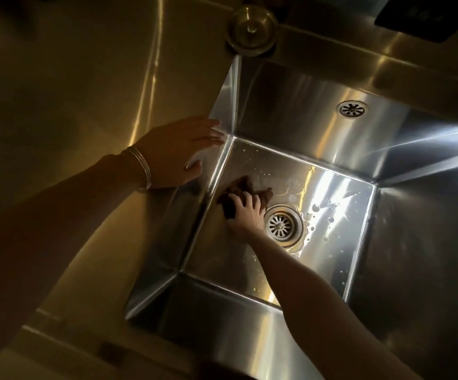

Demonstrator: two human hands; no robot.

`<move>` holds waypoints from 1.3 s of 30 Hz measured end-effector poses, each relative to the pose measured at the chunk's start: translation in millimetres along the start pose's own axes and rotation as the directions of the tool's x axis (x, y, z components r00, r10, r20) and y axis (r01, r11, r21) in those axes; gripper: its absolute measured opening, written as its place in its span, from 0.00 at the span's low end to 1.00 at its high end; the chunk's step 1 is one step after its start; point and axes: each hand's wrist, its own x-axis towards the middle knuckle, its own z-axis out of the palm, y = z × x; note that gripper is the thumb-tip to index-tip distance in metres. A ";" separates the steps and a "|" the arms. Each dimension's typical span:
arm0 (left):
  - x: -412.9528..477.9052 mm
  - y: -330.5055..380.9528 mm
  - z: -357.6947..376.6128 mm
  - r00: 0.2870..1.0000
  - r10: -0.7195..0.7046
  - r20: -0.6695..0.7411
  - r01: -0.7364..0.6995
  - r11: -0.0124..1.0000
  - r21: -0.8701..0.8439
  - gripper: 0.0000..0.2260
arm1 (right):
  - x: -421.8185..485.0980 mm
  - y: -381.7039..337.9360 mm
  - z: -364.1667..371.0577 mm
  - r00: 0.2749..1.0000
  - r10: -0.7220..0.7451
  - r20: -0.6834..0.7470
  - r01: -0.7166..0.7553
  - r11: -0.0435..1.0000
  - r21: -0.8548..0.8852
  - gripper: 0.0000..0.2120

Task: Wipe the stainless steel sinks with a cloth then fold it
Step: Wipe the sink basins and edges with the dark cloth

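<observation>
"Two hands busy at it, then. Where's the cloth [239,186]?"

"Down on the floor of the sink [318,105], bunched up and dark brown, just left of the drain [280,224]. The right hand [245,215] has its fingers curled over it and presses it against the steel."

"And the left hand [178,152]?"

"Flat on the bench [85,91] at the sink's left rim, fingers straight, grasping nothing, the fingertips reaching the edge. Thin bangles [141,167] sit on that wrist."

"Is the basin wet?"

"Water drops [315,207] lie scattered on the floor to the right of the drain. An overflow grille [351,108] shows on the back wall."
</observation>
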 end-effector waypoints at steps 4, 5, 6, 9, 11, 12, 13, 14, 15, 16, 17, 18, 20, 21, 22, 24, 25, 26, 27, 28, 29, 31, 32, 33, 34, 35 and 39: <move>2.4 -4.8 1.8 1.000 -0.012 0.003 0.013 0.999 -0.033 0.25 | -1.1 6.8 -4.4 0.945 -0.290 0.154 0.322 0.912 -0.254 0.27; 3.2 -3.8 4.1 1.000 -0.030 -0.007 0.029 0.998 -0.058 0.25 | 4.5 12.6 -7.1 0.922 -0.347 0.171 0.384 0.873 -0.299 0.25; 4.3 -1.9 6.8 0.999 -0.040 -0.018 0.038 0.996 -0.083 0.25 | 12.3 16.1 -11.6 0.934 -0.331 0.135 0.357 0.887 -0.293 0.24; 8.0 4.1 13.4 0.997 -0.057 -0.057 0.049 0.990 -0.134 0.24 | 31.6 18.2 -27.5 0.999 0.017 -0.047 -0.017 1.000 0.006 0.23; 9.4 4.0 14.5 0.995 -0.064 -0.081 0.052 0.989 -0.141 0.24 | 39.1 17.1 -37.3 0.998 0.055 -0.031 -0.055 0.998 -0.001 0.24; 9.3 3.1 15.3 0.994 -0.060 -0.089 0.048 0.990 -0.134 0.23 | 42.6 20.5 -42.4 0.999 -0.044 0.002 0.044 0.992 -0.119 0.25; 9.2 2.3 16.5 0.994 -0.058 -0.094 0.046 0.991 -0.123 0.23 | 46.2 24.6 -49.3 0.985 -0.167 0.047 0.173 0.954 -0.247 0.26; 9.0 1.8 17.9 0.993 -0.060 -0.097 0.049 0.992 -0.112 0.23 | 52.3 28.6 -56.5 0.963 -0.253 0.093 0.270 0.903 -0.335 0.27; 8.9 1.4 19.0 0.993 -0.065 -0.098 0.054 0.993 -0.104 0.23 | 60.0 31.1 -63.0 0.952 -0.283 0.112 0.305 0.875 -0.377 0.29; 9.0 1.5 20.1 0.993 -0.066 -0.098 0.056 0.993 -0.104 0.23 | 69.3 30.4 -67.4 0.955 -0.279 0.099 0.296 0.878 -0.377 0.31; 9.2 1.5 20.8 0.992 -0.067 -0.103 0.056 0.993 -0.107 0.23 | 79.2 27.2 -69.8 0.960 -0.267 0.091 0.281 0.892 -0.355 0.33; 9.1 1.8 21.3 0.991 -0.072 -0.111 0.059 0.992 -0.111 0.23 | 88.8 21.6 -71.7 0.954 -0.279 0.107 0.299 0.883 -0.361 0.36; 8.8 2.5 21.6 0.989 -0.078 -0.123 0.063 0.990 -0.124 0.23 | 110.6 14.2 -75.5 0.924 -0.349 0.159 0.383 0.814 -0.438 0.38; 8.7 2.5 21.7 0.989 -0.072 -0.129 0.056 0.990 -0.128 0.22 | 120.0 14.9 -79.5 0.917 -0.363 0.162 0.396 0.795 -0.459 0.38; 8.4 2.1 21.6 0.989 -0.064 -0.136 0.047 0.991 -0.127 0.22 | 125.1 17.4 -83.0 0.932 -0.344 0.114 0.357 0.823 -0.442 0.38; 7.8 1.6 22.2 0.990 -0.053 -0.132 0.037 0.992 -0.124 0.23 | 119.5 23.4 -83.0 0.985 -0.153 -0.079 0.127 0.955 -0.267 0.37; 7.7 1.2 22.6 0.991 -0.051 -0.125 0.036 0.992 -0.124 0.23 | 110.7 25.5 -77.2 0.988 -0.009 -0.156 -0.012 0.991 -0.133 0.36; 7.5 0.9 23.0 0.992 -0.050 -0.118 0.036 0.992 -0.124 0.22 | 99.0 26.6 -68.2 0.975 0.111 -0.194 -0.119 0.992 -0.031 0.36; 7.4 0.8 23.0 0.992 -0.050 -0.113 0.036 0.992 -0.121 0.22 | 85.6 26.6 -58.9 0.966 0.161 -0.204 -0.164 0.987 0.003 0.35; 7.4 0.6 23.0 0.993 -0.050 -0.110 0.038 0.993 -0.116 0.22 | 73.7 26.7 -49.7 0.973 0.123 -0.196 -0.133 0.990 -0.040 0.35; 7.3 0.8 22.8 0.993 -0.051 -0.106 0.039 0.993 -0.111 0.22 | 64.7 28.7 -44.2 0.986 -0.002 -0.164 -0.021 0.990 -0.137 0.35; 7.0 1.0 22.8 0.994 -0.052 -0.098 0.042 0.994 -0.102 0.23 | 62.8 43.8 -48.0 0.955 -0.297 -0.019 0.274 0.903 -0.331 0.35; 7.1 0.7 22.3 0.994 -0.056 -0.099 0.046 0.994 -0.102 0.23 | 69.6 52.0 -53.9 0.932 -0.363 0.017 0.343 0.863 -0.372 0.35; 7.1 0.8 22.0 0.994 -0.056 -0.099 0.045 0.993 -0.108 0.23 | 76.4 57.0 -58.9 0.940 -0.341 -0.011 0.313 0.876 -0.366 0.35; 7.4 1.1 21.9 0.994 -0.052 -0.101 0.040 0.992 -0.117 0.22 | 81.3 60.1 -61.5 0.969 -0.232 -0.084 0.195 0.929 -0.315 0.35; 7.3 1.6 22.1 0.993 -0.052 -0.105 0.039 0.992 -0.123 0.22 | 82.1 61.0 -59.9 0.984 -0.041 -0.176 0.007 0.982 -0.187 0.35; 7.3 1.9 20.7 0.992 -0.047 -0.117 0.033 0.992 -0.119 0.22 | 59.3 58.6 -39.0 0.970 0.044 -0.239 -0.071 0.992 -0.106 0.35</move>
